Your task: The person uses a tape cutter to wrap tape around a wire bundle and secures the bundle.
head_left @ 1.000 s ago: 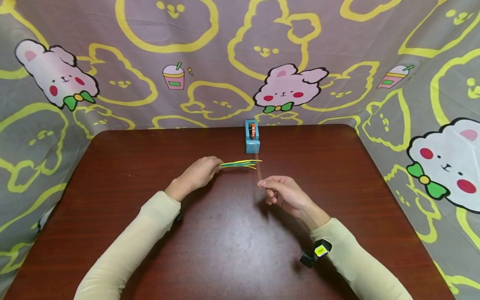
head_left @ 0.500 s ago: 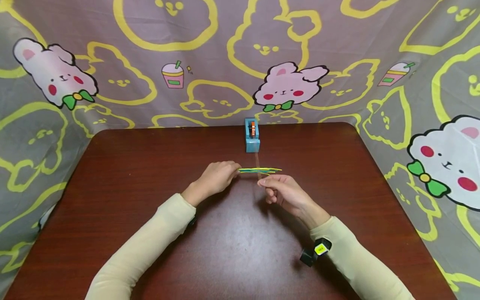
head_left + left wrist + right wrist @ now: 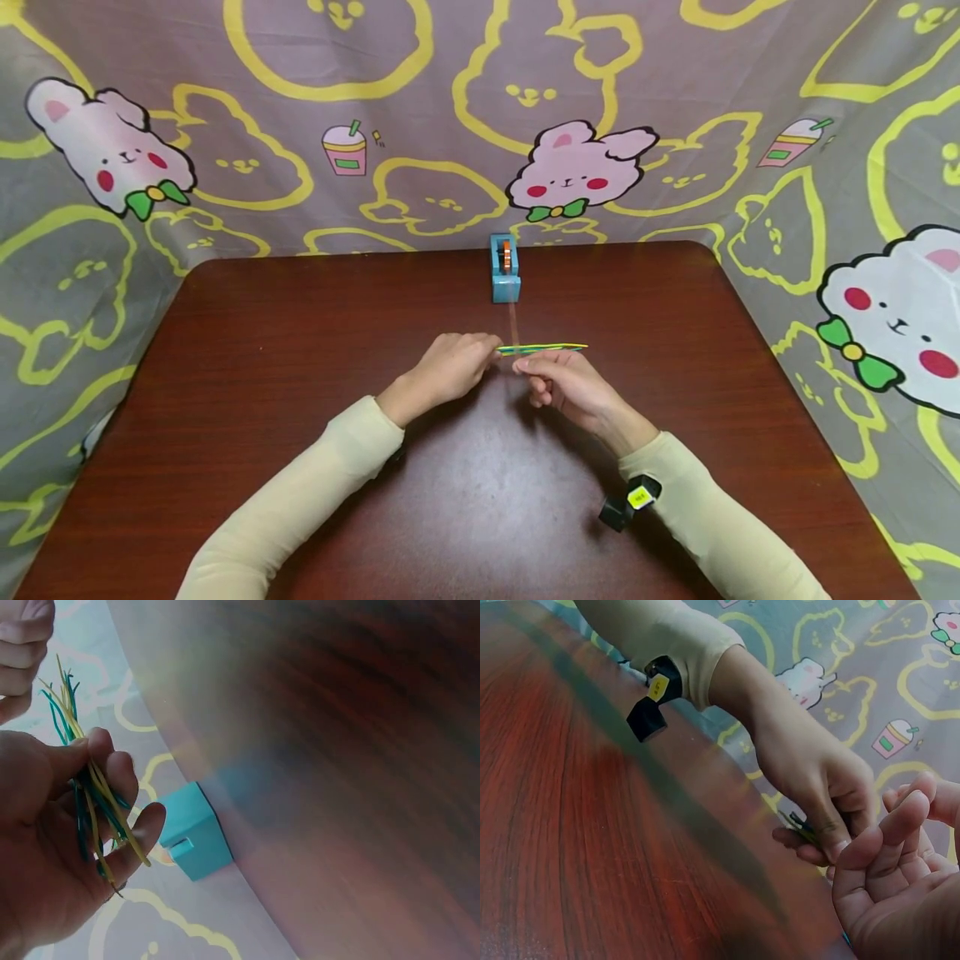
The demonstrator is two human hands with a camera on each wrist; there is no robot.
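My left hand [image 3: 459, 367] pinches a bundle of thin yellow and green wires [image 3: 555, 347] between thumb and fingers. In the left wrist view the wires [image 3: 105, 796] cross the palm, their ends fanning out on both sides of the grip. A blue tape dispenser [image 3: 506, 288] with an orange-centred roll stands at the table's back. From it a clear tape strip [image 3: 513, 323] stretches toward me, its free end pinched by my right hand [image 3: 568, 385]. The bundle lies crosswise over the strip in the head view, close by the right fingertips, which hide part of it.
The brown wooden table [image 3: 315, 300] is bounded by a patterned cloth [image 3: 420, 100] behind and at both sides. A black wrist device [image 3: 630, 502] with a yellow label sits on the right sleeve, jutting over the table.
My left hand has carried the wires right and toward me, from left of the tape strip to across it, beside the right fingers. The right hand stays nearly still, holding the tape.
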